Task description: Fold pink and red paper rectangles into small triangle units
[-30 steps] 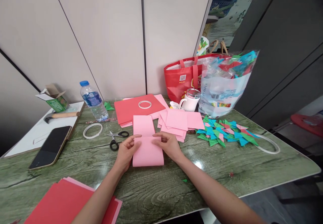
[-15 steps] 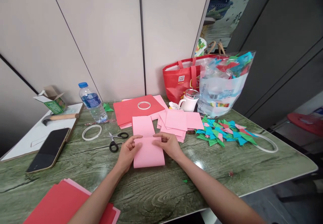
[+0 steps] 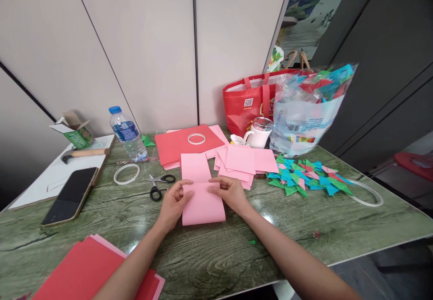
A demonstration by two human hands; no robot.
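Observation:
A strip of pink paper lies in front of me, its near part curled over on itself in a loose, uncreased bend. My left hand pinches the left end of the folded-over edge between thumb and fingers. At the right end of that same edge, my right hand grips the paper likewise. Beyond both hands the flat far part of the strip reaches toward a red paper stack. Black-handled scissors lie open just left of my left hand. Several pink paper pieces are piled past my right hand.
Left are a tape roll, a water bottle, a phone and a hammer. Folded paper pieces, a white mug, a plastic bag and a red bag stand right. Red sheets lie near left.
The whole view has shifted slightly, so everything sits a little further right. Both hands keep their hold on the pink paper, and its curl looks much the same.

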